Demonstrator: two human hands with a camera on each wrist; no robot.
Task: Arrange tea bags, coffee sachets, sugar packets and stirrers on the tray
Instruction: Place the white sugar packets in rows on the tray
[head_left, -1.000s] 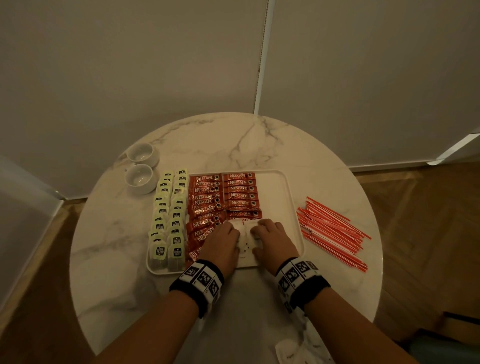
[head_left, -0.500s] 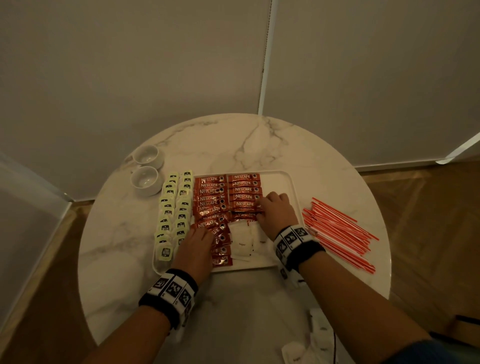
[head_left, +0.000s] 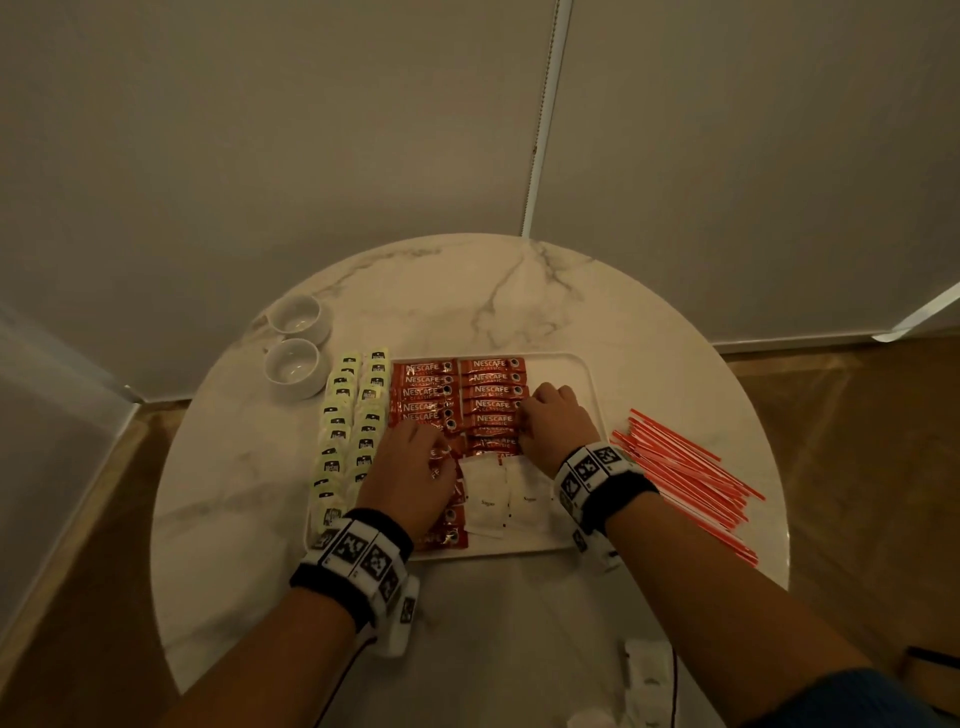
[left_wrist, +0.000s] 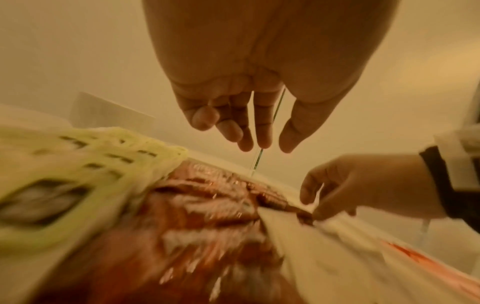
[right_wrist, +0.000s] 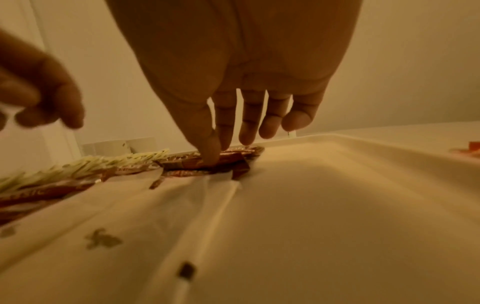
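Coffee sachets (head_left: 493, 402), red and laid in two columns on the white tray (head_left: 584, 374), take the touch of the right hand (head_left: 556, 426): in the right wrist view its thumb and forefinger (right_wrist: 223, 131) come down together onto the end of a sachet (right_wrist: 228, 160), with the other fingers straight and lifted; whether that is a pinch or only a press is hard to tell. The left hand (head_left: 410, 467) hangs over the nearer part of the left column and hides several sachets in the head view; in the left wrist view its fingers (left_wrist: 228, 127) are loosely bent, slightly apart, and hold nothing. Two white sugar packets (head_left: 506, 499) lie on the tray between the wrists, the right one partly covered by the right wristband (head_left: 592, 478). Green tea bags (head_left: 353, 431) stand in two rows along the tray's left edge; the left wrist view shows them only as a blur. Red stirrers (head_left: 685, 478) lie in a loose pile on the marble table (head_left: 467, 291), right of the tray and apart from it. Two white cups (head_left: 293, 348) sit beyond the tea bags. More white packets (head_left: 647, 670) at the near table edge are cut off and dim.
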